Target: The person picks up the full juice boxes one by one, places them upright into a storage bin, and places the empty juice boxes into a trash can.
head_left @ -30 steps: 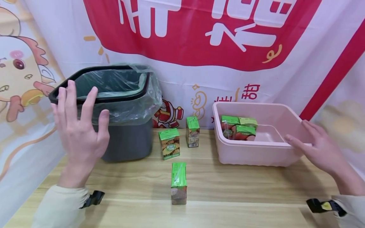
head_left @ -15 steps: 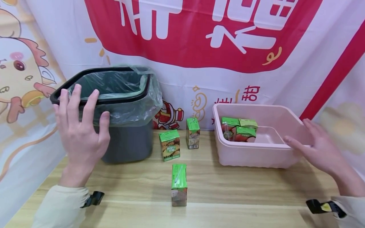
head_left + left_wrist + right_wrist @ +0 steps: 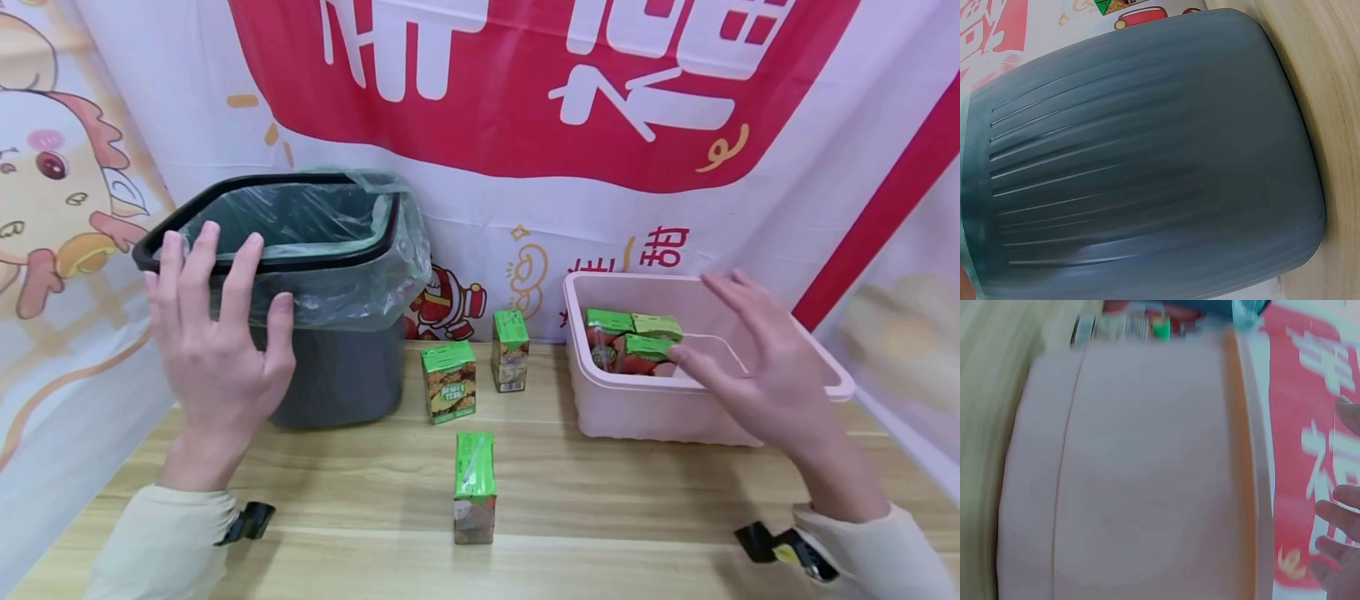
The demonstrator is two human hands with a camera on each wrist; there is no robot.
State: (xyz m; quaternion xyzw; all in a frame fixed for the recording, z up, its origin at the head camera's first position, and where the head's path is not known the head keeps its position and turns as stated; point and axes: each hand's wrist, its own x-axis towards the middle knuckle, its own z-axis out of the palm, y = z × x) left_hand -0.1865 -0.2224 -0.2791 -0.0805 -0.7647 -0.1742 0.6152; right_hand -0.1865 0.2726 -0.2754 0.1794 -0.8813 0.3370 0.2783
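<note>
Wooden table (image 3: 360, 517): left hand (image 3: 213, 358), fingers spread, at the bin (image 3: 337, 375), frame left; right hand (image 3: 776, 383), fingers apart, by the pink tub (image 3: 652, 408), right; low sweeps could topple the lower-centre carton (image 3: 475, 492).

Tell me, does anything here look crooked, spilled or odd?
Slightly: the see-through liner looks untidy, bulging loosely outside the dark bin on the side toward the three cartons standing on the table. Those cartons also stand scattered rather than lined up. I see no spill or damage.
</note>
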